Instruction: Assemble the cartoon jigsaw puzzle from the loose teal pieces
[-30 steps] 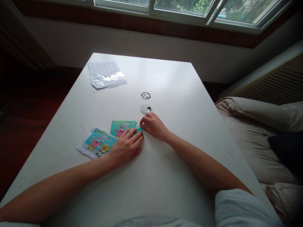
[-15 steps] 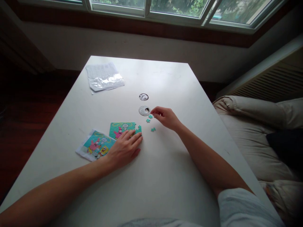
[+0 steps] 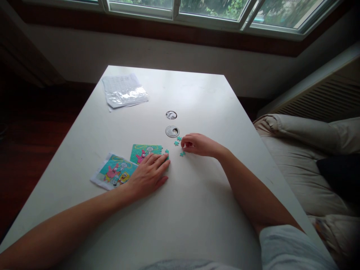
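My left hand (image 3: 150,170) lies flat with fingers outstretched over the lower right part of a mostly assembled jigsaw puzzle (image 3: 137,152), which shows cartoon figures on teal. A gap with jagged edges shows near the puzzle's upper right corner. Right of it, my right hand (image 3: 197,144) is curled, thumb and fingertips pinched at a loose teal jigsaw piece (image 3: 182,154) on the table. Just beyond those fingers lie two more loose pieces, an upper jigsaw piece (image 3: 179,138) and a lower jigsaw piece (image 3: 176,143).
A picture packet (image 3: 108,180) of the same design lies left of my left hand, partly under the wrist. Two round fittings, a grey cap (image 3: 169,131) and a hole (image 3: 171,114), sit in the white table (image 3: 197,217). Papers in clear plastic (image 3: 125,92) rest far left.
My right hand has moved toward me, from beside the two far pieces to the nearer loose piece. My left hand stays on the puzzle.
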Available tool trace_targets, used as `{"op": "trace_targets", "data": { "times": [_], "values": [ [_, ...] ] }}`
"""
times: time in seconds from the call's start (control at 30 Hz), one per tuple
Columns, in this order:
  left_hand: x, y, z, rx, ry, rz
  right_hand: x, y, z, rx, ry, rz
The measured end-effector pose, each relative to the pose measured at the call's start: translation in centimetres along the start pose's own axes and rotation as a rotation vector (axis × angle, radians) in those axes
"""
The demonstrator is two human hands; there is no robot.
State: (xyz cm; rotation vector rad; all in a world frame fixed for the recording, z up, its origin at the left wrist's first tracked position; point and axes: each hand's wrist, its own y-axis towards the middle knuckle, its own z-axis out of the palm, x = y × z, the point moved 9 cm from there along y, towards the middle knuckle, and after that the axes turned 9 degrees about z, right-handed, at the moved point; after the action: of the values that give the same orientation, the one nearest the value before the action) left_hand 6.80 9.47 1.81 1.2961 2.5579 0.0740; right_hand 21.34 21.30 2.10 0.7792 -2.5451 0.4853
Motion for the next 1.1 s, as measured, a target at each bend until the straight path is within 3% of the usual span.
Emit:
{"op": "trace_targets", "data": {
  "times": [0.1, 0.43, 0.6, 0.87, 1.1],
  "values": [
    [0.2, -0.1, 0.0, 0.002, -0.024, -0.025, 0.2, -0.5, 0.8, 0.113, -0.008, 0.006],
    [-0.6, -0.5, 0.4, -0.011, 0.015, -0.063, 2.1, -0.5, 1.6, 0.043, -0.114, -0.017],
    [-2.5, -0.6, 0.1, -0.017, 0.055, 0.035, 2.7, -0.5, 1.6, 0.044, -0.098, -0.041],
    [-2.6, -0.5, -0.3, -0.017, 0.068, 0.064, 1.2, 0.2, 1.7, -0.012, -0.045, 0.022],
    [-2.6, -0.6, 0.0, 0.006, 0.059, 0.063, 1.3, 0.1, 1.5, -0.031, -0.043, 0.010]
  ]
}}
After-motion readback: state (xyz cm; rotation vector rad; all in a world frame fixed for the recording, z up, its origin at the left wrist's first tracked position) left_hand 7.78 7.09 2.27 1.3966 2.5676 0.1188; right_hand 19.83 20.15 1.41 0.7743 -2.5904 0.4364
